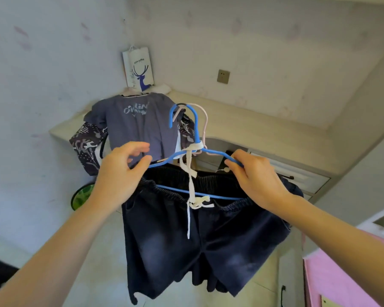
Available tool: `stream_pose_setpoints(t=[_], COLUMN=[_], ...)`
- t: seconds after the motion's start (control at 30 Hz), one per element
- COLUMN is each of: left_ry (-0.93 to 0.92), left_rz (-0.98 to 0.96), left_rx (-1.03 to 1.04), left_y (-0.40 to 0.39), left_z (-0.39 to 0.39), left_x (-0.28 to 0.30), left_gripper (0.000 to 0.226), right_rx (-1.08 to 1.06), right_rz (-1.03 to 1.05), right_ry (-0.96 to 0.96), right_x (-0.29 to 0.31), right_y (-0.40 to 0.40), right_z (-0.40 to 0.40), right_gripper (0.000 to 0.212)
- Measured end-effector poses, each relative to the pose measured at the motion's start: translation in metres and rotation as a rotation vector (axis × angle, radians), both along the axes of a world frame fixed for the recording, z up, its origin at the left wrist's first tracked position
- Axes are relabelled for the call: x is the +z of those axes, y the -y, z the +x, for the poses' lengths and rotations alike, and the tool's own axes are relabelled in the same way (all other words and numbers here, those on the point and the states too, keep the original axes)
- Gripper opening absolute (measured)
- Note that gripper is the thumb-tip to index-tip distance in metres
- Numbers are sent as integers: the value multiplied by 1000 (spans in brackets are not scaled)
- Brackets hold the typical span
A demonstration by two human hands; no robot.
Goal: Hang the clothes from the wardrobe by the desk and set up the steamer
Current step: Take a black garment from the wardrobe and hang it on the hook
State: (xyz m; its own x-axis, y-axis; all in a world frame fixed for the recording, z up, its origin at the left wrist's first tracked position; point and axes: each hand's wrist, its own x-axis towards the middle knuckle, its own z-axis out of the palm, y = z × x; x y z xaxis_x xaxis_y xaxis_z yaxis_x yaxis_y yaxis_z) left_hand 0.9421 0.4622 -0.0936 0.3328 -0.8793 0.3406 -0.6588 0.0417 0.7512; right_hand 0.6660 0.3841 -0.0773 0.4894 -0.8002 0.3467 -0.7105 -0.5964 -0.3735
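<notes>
Dark denim shorts (200,247) with a white drawstring hang on a blue hanger (183,120) in front of me. My left hand (122,173) pinches the hanger's left shoulder between thumb and fingers. My right hand (253,176) grips its right shoulder. A pale pink hanger (205,122) sits just behind the blue one. Behind them a grey-blue printed t-shirt (133,122) hangs at the desk's (253,127) corner over a dark patterned garment (87,147).
A white paper bag (139,67) with a blue deer hangs on the wall above the desk. A wall socket (223,76) is to the right. Desk drawers (297,176) lie under the right side. A pink surface (341,282) is at lower right, a green round object (81,196) at left.
</notes>
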Motion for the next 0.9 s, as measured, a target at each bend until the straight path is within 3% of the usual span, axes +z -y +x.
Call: stream_pose_setpoints(t=[0.1, 0.2, 0.27, 0.47, 0.6, 0.77, 0.9], left_ry=[159, 161, 212, 338, 368, 385, 382], left_rz=[193, 251, 225, 22, -58, -90, -49], left_rx=[-135, -190, -179, 0, 60, 118, 175], left_y=[13, 23, 29, 50, 78, 128, 172], left_z=[28, 43, 51, 70, 89, 115, 136], left_x=[-12, -16, -17, -28, -21, -9, -1], left_gripper=[47, 39, 32, 38, 31, 25, 22], right_rx=[43, 54, 53, 102, 147, 129, 68], right_rz=[2, 7, 17, 92, 10, -97, -68], right_ry=[32, 68, 100, 139, 123, 2, -94], right_x=[-1, 1, 3, 3, 4, 2, -12], right_y=[7, 17, 26, 66, 109, 174, 226], right_z=[16, 29, 37, 66, 78, 83, 91], right_gripper=[23, 21, 18, 15, 9, 47, 58])
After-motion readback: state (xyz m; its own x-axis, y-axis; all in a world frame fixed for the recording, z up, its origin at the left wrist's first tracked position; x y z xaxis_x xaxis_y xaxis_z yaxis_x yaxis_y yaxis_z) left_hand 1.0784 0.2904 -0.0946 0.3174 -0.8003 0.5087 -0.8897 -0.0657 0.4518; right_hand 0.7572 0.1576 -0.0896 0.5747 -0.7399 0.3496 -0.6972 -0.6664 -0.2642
